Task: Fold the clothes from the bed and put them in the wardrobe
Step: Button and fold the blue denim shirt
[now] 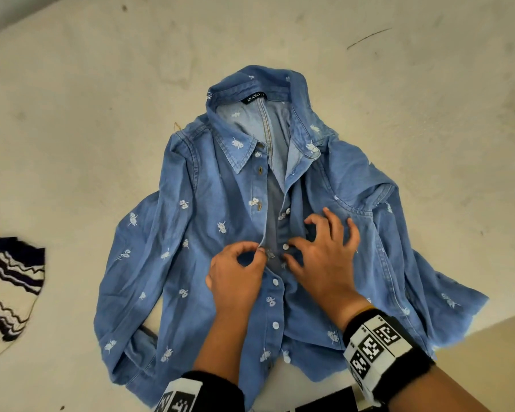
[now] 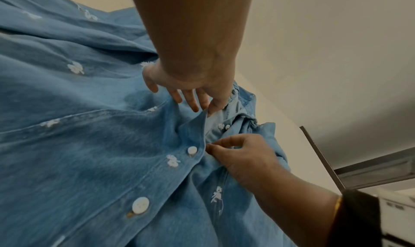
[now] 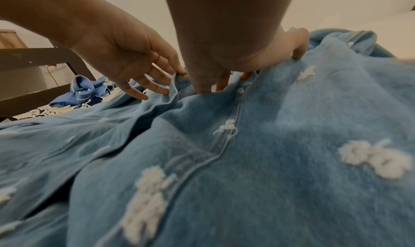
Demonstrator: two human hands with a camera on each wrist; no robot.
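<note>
Denim shirt, blue with white embroidered flowers (image 1: pixel 208 233), lies front-up on a cream bed sheet (image 1: pixel 87 114), partly buttoned.
Left hand (image 1: pixel 235 275) pinches the buttonhole edge; right hand (image 1: pixel 318 257) pinches the button side, other fingers spread. Three lower buttons look fastened; folding and wardrobe remain. One zigzag knit garment (image 1: pixel 9 286) waits nearby.
</note>
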